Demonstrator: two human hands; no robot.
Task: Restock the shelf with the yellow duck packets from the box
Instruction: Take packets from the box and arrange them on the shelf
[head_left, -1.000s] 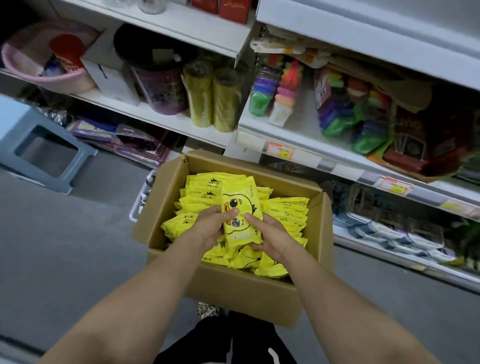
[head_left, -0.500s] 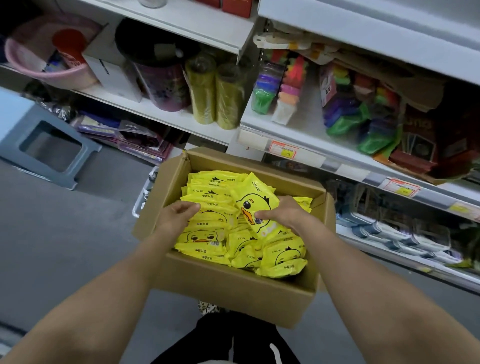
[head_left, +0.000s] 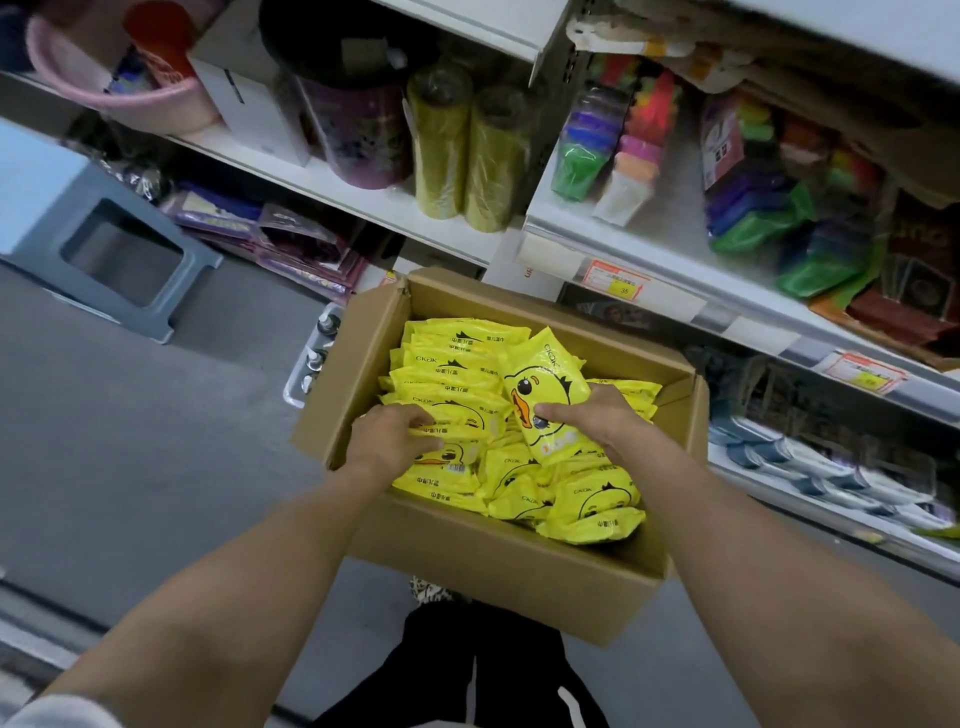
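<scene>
open brown cardboard box holds yellow duck-printed plastic packets. right hand pinches one upright packet, tilted, above the pile. left hand grips a flat packet on the left stack. hands apart.

The box is open on top with its flaps folded aside, so a hand can enter from above, though yellow duck packets fill it nearly to the rim. Just beyond the box's far wall stands the shelf edge, its board crowded with coloured tubs. Left of the box, bare floor lies open as far as the grey stool.
</scene>
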